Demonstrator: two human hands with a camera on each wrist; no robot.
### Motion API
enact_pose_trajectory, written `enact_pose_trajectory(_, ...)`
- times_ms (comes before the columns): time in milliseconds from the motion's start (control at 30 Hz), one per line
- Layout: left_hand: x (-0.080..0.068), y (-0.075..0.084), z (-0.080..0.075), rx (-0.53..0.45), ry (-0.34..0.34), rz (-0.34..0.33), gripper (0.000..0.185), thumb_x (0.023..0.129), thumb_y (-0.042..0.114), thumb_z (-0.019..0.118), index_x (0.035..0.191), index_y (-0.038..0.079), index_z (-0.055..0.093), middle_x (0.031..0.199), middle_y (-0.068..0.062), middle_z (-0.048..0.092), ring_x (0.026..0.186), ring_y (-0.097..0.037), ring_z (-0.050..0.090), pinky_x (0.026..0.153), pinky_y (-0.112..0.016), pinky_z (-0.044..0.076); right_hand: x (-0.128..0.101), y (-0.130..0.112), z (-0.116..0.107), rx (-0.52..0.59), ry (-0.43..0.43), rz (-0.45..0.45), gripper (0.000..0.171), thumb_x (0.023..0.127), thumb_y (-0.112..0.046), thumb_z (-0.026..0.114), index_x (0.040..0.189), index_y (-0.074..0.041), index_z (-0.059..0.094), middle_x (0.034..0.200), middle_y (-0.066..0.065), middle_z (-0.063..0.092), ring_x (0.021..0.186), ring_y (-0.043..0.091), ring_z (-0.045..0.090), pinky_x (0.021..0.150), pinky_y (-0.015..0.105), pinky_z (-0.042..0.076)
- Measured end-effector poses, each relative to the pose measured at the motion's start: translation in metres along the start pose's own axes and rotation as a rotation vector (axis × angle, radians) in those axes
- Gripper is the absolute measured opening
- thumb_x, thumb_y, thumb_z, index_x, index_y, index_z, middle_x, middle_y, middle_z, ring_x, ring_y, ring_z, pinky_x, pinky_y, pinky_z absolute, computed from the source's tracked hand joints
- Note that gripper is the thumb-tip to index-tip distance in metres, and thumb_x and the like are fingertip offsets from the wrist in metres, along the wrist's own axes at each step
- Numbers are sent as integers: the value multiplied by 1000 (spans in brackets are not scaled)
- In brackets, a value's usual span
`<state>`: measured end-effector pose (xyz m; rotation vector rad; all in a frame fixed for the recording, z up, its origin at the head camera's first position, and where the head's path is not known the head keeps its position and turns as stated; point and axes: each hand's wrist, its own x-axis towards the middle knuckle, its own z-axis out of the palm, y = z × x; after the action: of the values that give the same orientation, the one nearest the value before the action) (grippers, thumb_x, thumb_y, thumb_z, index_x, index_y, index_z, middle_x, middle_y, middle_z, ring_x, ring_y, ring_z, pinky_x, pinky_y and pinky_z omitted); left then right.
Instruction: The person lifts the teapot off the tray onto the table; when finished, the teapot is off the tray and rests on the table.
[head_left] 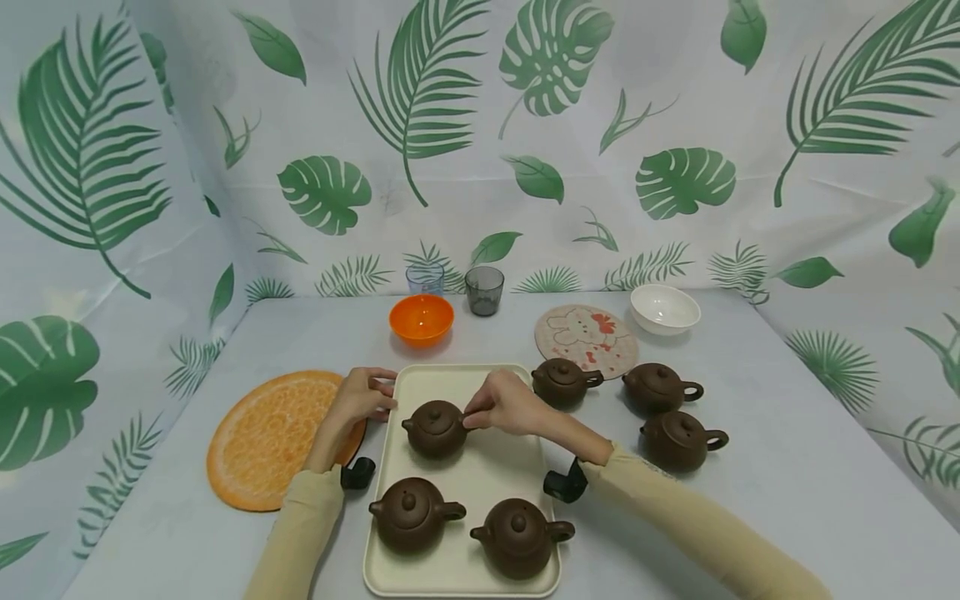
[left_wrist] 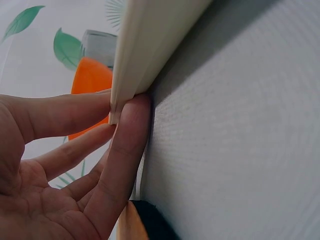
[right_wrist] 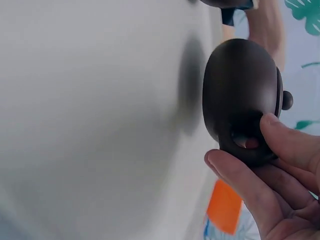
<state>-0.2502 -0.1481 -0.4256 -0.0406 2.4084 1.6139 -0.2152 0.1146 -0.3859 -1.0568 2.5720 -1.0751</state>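
Note:
A cream tray (head_left: 517, 467) lies in front of me with three brown clay teapots on it. My right hand (head_left: 501, 406) pinches the handle of the far teapot (head_left: 435, 427), which sits on the tray; the right wrist view shows fingers (right_wrist: 280, 150) round the handle of that teapot (right_wrist: 240, 95). My left hand (head_left: 365, 394) grips the tray's far left edge, thumb and fingers (left_wrist: 125, 135) clamped on the rim of the tray (left_wrist: 150, 45). Two more teapots (head_left: 411, 512) (head_left: 520, 536) stand at the tray's near end.
Three further teapots (head_left: 564, 382) (head_left: 658, 387) (head_left: 679, 440) stand right of the tray. An orange-slice mat (head_left: 270, 437) lies left. Behind are an orange bowl (head_left: 422, 319), two glasses (head_left: 425, 279) (head_left: 484, 290), a round coaster (head_left: 586, 340) and a white bowl (head_left: 664, 308).

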Motion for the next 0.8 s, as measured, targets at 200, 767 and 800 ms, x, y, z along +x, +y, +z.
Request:
enact_pose_trajectory(200,-1,0,0,13,10,-1,47,79,-10,67,124,-6,58,88,-16,61,62,-17,61,56,-29,57,-20,6,-26,41,2,17,10,83,-8,73,89,-1,78,78,4,74,69,5,66,59,20,54)
enact_pose_trajectory(767,-1,-1,-1,-1,-11,6,48,78,-10,68,125,-8,56,86,-14,59,61,-17,60,57,-30,58,-101,43,-83,16,73,179,17,84,-10,72,95,3,75,84,8,74,71,5,64,59,20,49)
enact_pose_trajectory(800,-1,-1,-1,-1,-12,7,48,78,-10,67,124,-9,56,86,-14,59,60,-17,60,56,-30,58,-104,45,-83,7,74,180,16,84,-10,72,94,3,76,83,7,74,71,5,64,58,20,48)
